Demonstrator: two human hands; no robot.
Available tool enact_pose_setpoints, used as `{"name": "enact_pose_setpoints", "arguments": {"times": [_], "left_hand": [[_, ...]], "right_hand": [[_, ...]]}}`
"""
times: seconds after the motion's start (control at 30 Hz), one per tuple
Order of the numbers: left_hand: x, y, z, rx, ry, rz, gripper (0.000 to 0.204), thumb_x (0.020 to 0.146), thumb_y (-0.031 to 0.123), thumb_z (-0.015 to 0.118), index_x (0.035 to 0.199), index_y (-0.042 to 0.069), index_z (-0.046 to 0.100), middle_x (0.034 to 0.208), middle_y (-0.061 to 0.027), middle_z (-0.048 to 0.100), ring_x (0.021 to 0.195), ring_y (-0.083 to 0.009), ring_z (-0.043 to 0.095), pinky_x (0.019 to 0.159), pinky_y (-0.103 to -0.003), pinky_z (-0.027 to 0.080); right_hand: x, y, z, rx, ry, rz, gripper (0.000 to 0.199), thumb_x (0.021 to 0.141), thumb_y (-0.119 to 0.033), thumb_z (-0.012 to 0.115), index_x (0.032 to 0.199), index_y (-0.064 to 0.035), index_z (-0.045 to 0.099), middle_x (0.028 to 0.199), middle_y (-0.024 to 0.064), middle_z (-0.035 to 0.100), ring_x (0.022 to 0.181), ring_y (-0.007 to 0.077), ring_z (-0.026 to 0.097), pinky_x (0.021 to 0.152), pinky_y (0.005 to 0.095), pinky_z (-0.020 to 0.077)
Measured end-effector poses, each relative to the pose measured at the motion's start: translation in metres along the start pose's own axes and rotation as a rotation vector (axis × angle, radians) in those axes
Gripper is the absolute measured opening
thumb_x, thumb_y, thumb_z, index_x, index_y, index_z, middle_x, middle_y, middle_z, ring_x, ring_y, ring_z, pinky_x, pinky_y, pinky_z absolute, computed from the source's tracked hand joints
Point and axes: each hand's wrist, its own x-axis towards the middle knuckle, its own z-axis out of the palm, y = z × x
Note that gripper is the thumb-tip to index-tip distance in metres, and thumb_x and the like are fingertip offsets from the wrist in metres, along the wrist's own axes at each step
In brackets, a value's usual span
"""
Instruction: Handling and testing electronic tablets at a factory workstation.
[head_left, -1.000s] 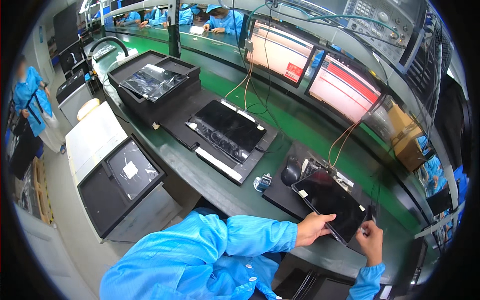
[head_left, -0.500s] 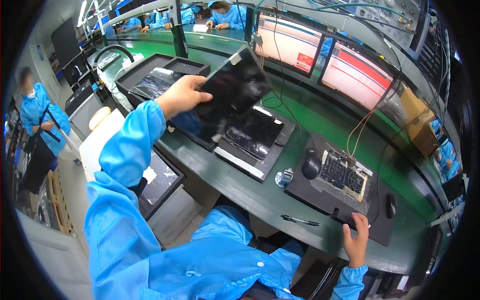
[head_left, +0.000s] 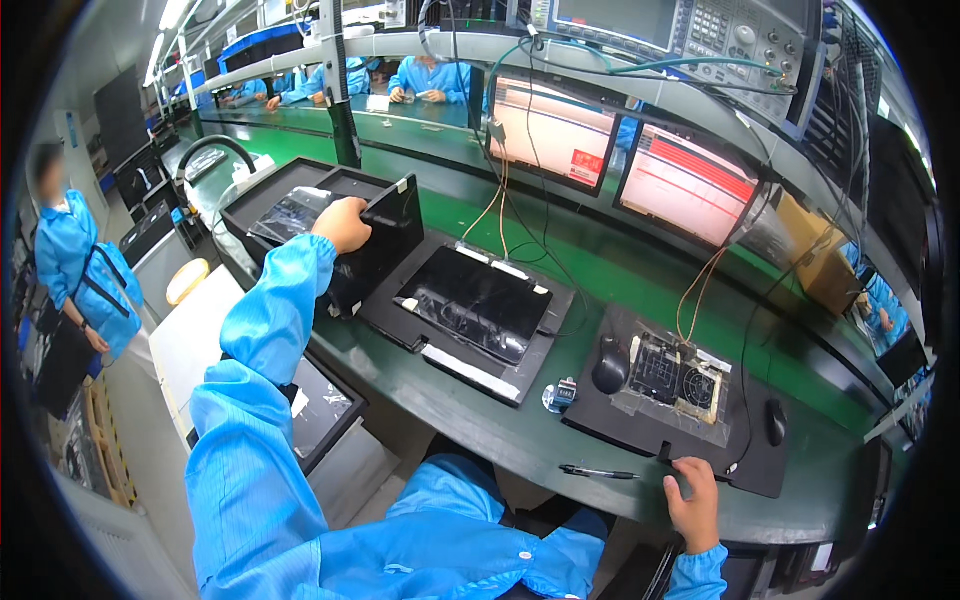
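Black panel [head_left: 393, 238] is in left hand [head_left: 344, 225], far from right hand [head_left: 696, 505].

A dark pen [head_left: 598, 472] lies near the front edge of the bench [head_left: 520, 440]; 2 lit monitors [head_left: 690, 182] stand along its back edge, a cardboard box [head_left: 815, 265] right of them and a knobbed instrument [head_left: 740, 60] above; 1 person [head_left: 85, 260] in blue stands beyond the bench's left end

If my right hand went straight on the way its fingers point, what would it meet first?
Most likely the black board, though your right hand may be above it; depth is unclear.
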Motion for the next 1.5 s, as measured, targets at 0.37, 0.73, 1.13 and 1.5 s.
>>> {"name": "enact_pose_setpoints", "arguments": {"times": [0.37, 0.73, 1.13, 1.5], "left_hand": [[0.004, -0.001, 0.010, -0.165, 0.106, 0.038, 0.042, 0.088, 0.013, 0.073, 0.128, 0.003, 0.066, 0.119, -0.0239, 0.070, 0.116, -0.0415, 0.065, 0.101, -0.046, 0.050], [0.042, -0.038, 0.034, -0.121, 0.234, 0.337, 0.039, 0.092, 0.016, 0.061, 0.129, 0.001, 0.066, 0.118, -0.0272, 0.070, 0.117, -0.0440, 0.064, 0.103, -0.050, 0.049], [0.021, -0.014, 0.034, 0.244, 0.321, 0.325, 0.045, 0.089, 0.012, 0.067, 0.132, 0.000, 0.061, 0.118, -0.0197, 0.059, 0.113, -0.0409, 0.061, 0.103, -0.050, 0.047], [-0.140, 0.089, 0.086, -0.181, 0.412, 0.642, 0.025, 0.087, 0.003, 0.070, 0.112, -0.001, 0.068, 0.124, -0.0185, 0.064, 0.124, -0.0387, 0.059, 0.115, -0.053, 0.038]], "right_hand": [[-0.001, 0.005, 0.001, -0.020, -0.023, 0.040, 0.024, 0.083, -0.001, 0.073, 0.106, 0.0031, 0.069, 0.110, 0.0173, 0.067, 0.106, 0.0347, 0.065, 0.095, 0.0412, 0.0514], [-0.003, 0.010, -0.001, -0.039, 0.015, 0.016, 0.025, 0.085, -0.005, 0.076, 0.108, 0.0004, 0.071, 0.113, 0.0178, 0.068, 0.108, 0.0359, 0.065, 0.094, 0.0418, 0.0529], [0.003, 0.155, -0.058, -0.634, 0.539, 0.267, 0.060, 0.088, -0.022, 0.074, 0.143, -0.0054, 0.056, 0.143, 0.0189, 0.053, 0.133, 0.0386, 0.050, 0.112, 0.0481, 0.0386], [0.024, 0.230, -0.063, -0.759, 0.532, 0.271, 0.056, 0.086, -0.027, 0.076, 0.138, -0.0099, 0.062, 0.143, 0.0186, 0.053, 0.131, 0.0387, 0.051, 0.113, 0.0503, 0.0378]]}}
